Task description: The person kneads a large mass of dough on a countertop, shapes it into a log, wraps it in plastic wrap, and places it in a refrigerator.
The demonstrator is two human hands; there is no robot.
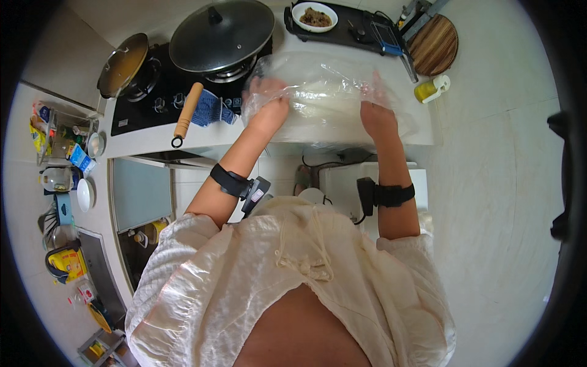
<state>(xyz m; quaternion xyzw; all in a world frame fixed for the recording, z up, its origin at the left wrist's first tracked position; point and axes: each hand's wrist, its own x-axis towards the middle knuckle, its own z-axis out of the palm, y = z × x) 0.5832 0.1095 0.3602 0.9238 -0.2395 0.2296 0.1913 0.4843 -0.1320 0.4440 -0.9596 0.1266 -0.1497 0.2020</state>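
A large clear plastic sheet or bag (321, 96) lies spread over the white countertop in front of me, creased and shiny. My left hand (270, 103) is at its left side, near the stove, with the fingers under or behind the film. At the right side is my right hand (378, 110), its fingers also seen blurred through the film. How firmly either hand grips the plastic is unclear. Something pale shows beneath the film, but I cannot tell what it is.
A lidded wok (222, 36) and a smaller lidded pot (123, 66) sit on the black gas stove (137, 114). A rolling pin (188, 110) and blue cloth (208, 109) lie nearby. Behind the film is a griddle (355, 39) with a bowl of food (315, 17); right, a yellow-green bottle (431, 89).
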